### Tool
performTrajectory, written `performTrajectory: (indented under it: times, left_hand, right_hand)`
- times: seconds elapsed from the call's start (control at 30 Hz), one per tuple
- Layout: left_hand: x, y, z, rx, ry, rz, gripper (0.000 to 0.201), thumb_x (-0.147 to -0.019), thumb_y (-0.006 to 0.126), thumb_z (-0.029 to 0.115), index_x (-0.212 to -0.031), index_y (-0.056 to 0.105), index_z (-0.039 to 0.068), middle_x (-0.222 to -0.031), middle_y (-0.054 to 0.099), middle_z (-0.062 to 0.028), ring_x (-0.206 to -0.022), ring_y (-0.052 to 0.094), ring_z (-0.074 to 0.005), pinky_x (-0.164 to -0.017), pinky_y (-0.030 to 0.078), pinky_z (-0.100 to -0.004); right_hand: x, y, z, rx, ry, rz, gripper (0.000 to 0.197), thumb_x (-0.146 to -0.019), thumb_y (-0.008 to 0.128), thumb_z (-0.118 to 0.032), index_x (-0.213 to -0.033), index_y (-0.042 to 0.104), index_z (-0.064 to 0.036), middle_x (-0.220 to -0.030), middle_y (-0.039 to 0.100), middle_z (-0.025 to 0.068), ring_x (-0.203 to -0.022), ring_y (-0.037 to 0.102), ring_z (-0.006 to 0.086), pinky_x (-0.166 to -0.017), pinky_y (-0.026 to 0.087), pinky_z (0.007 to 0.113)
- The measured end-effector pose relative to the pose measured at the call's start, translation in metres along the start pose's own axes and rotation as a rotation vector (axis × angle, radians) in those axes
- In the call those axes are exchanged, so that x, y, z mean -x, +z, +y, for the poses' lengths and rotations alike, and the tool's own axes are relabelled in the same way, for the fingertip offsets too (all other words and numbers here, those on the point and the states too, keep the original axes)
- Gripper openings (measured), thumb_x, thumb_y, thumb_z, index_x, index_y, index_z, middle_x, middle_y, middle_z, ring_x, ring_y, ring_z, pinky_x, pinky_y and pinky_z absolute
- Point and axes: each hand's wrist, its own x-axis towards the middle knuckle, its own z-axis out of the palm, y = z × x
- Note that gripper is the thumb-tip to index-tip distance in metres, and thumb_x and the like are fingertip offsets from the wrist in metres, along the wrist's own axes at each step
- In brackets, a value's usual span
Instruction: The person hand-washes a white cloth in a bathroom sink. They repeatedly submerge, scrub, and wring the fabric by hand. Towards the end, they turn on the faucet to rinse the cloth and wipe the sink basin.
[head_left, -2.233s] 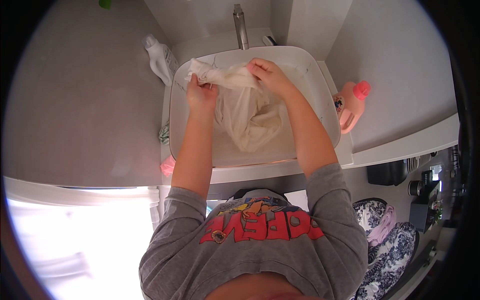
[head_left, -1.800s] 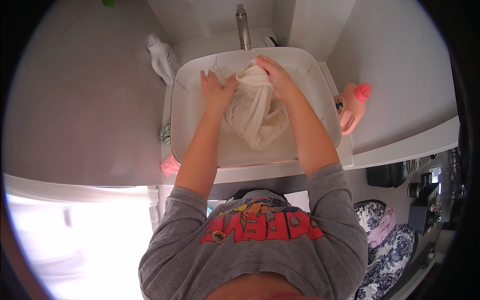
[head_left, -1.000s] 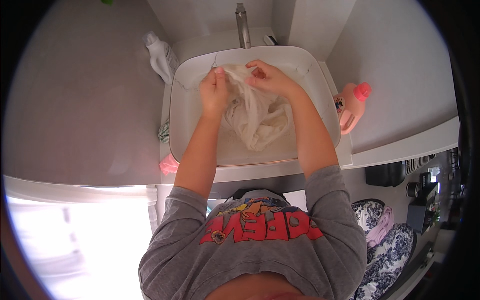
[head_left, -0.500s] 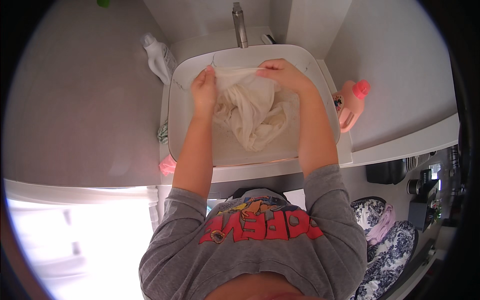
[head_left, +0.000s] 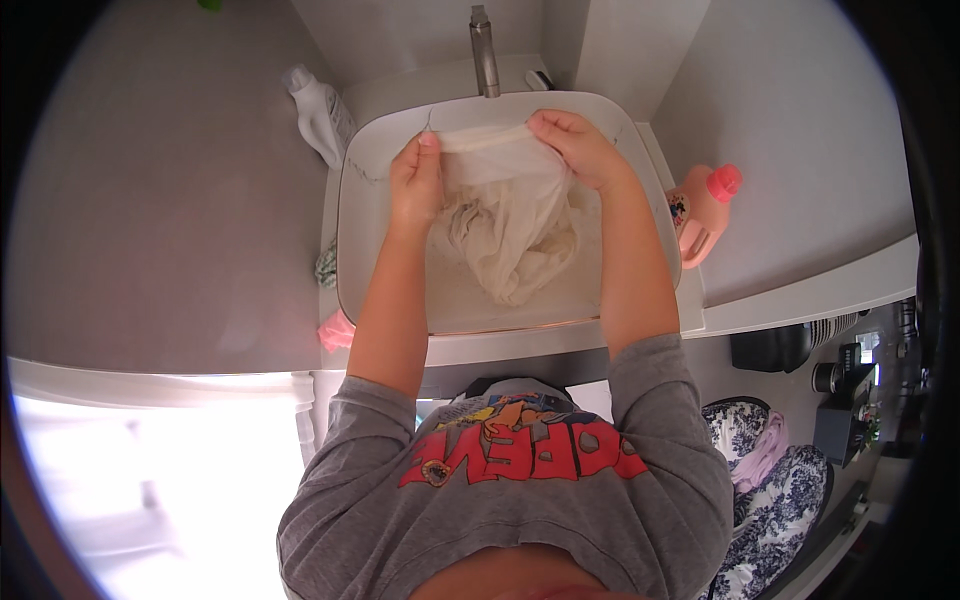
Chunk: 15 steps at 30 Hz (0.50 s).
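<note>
A wet, thin off-white cloth (head_left: 512, 235) hangs from both my hands into the white sink (head_left: 385, 120). Its upper edge is stretched between my fists, and the rest lies bunched on the basin floor. My left hand (head_left: 417, 178) pinches the edge at its left end, thumb on top. At the right end my right hand (head_left: 580, 147) grips the same edge, a little higher. What kind of garment or linen this is, I cannot tell. The metal faucet (head_left: 484, 60) stands behind the sink, beyond my hands.
A white bottle (head_left: 320, 118) stands left of the sink, a pink jug with a red cap (head_left: 706, 212) right of it. Pink cloth (head_left: 336, 331) and a patterned green cloth (head_left: 326, 265) lie by the left rim. Walls close in on both sides.
My right hand has shifted slightly up and to the right, turning its knuckles. The cloth's edge is held wider and more of its upper part shows. Both hands keep hold of it.
</note>
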Motion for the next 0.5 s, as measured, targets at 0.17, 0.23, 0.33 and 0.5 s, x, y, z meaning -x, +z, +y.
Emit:
performTrajectory:
  times: [0.17, 0.23, 0.33, 0.5]
  left_hand:
    - [0.002, 0.004, 0.007, 0.207, -0.002, 0.031, 0.033, -0.096, 0.041, 0.028, -0.088, 0.060, 0.003, -0.072, 0.053, 0.0040, -0.066, 0.043, -0.0040, -0.061, 0.036, -0.0188]
    - [0.003, 0.004, 0.009, 0.354, -0.072, -0.074, 0.033, -0.096, 0.040, 0.026, -0.089, 0.060, 0.001, -0.082, 0.057, -0.0001, -0.074, 0.049, -0.0074, -0.068, 0.039, -0.0208]
    - [0.007, 0.012, 0.018, 0.391, -0.031, -0.186, 0.032, -0.096, 0.040, 0.025, -0.090, 0.060, 0.001, -0.091, 0.060, -0.0048, -0.085, 0.053, -0.0123, -0.077, 0.041, -0.0245]
    - [-0.003, 0.007, 0.013, -0.161, 0.443, -0.060, 0.032, -0.095, 0.041, 0.025, -0.088, 0.060, 0.001, -0.092, 0.059, -0.0100, -0.087, 0.054, -0.0160, -0.077, 0.042, -0.0269]
  right_hand:
    - [-0.004, 0.007, 0.003, 0.360, -0.049, -0.112, 0.026, -0.091, 0.052, -0.028, -0.101, 0.059, -0.0062, -0.090, 0.059, -0.0017, -0.085, 0.052, 0.0061, -0.077, 0.042, 0.022]
    - [-0.002, 0.020, 0.004, 0.308, -0.108, -0.058, 0.030, -0.091, 0.052, -0.030, -0.106, 0.060, -0.0059, -0.095, 0.059, -0.0001, -0.090, 0.051, 0.0072, -0.081, 0.041, 0.023]
    - [-0.002, 0.033, 0.006, 0.320, -0.057, -0.033, 0.035, -0.089, 0.054, -0.033, -0.110, 0.060, -0.0056, -0.098, 0.059, 0.0011, -0.091, 0.050, 0.0086, -0.083, 0.040, 0.023]
    - [-0.003, 0.031, 0.004, 0.547, 0.122, -0.294, 0.034, -0.088, 0.055, -0.034, -0.105, 0.062, -0.0040, -0.088, 0.060, -0.0020, -0.079, 0.050, 0.0072, -0.072, 0.042, 0.022]
